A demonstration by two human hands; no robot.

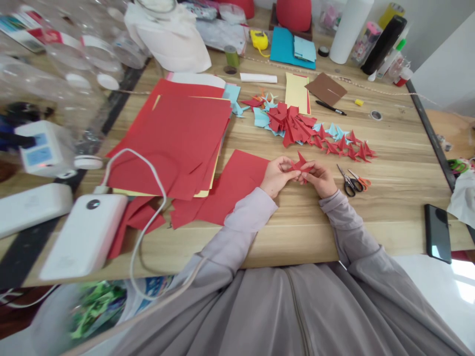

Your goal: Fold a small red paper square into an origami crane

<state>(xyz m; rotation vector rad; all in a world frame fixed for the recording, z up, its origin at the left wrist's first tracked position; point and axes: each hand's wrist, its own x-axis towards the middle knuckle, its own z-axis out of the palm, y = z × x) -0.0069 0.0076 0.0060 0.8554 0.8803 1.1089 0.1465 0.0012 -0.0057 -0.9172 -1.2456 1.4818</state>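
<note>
A small folded red paper piece with pointed tips, like an origami crane [301,159], is held between both hands above the table. My left hand [276,175] pinches it from the left, thumb on top. From the right, my right hand [319,178] grips its other side with thumb and fingers. Part of the piece is hidden behind the fingertips. Beyond the hands lies a heap of folded red paper pieces [291,123], with a row of red paper cranes [351,146] trailing right. Red paper sheets [237,185] lie beside my left hand.
Black-handled scissors [351,185] and orange-handled scissors [363,182] lie right of my hands. A stack of red sheets [178,133] fills the left, near a white power bank [87,237] with a looping cable. A phone [438,232] rests at the right edge. Plastic bottles crowd the far left.
</note>
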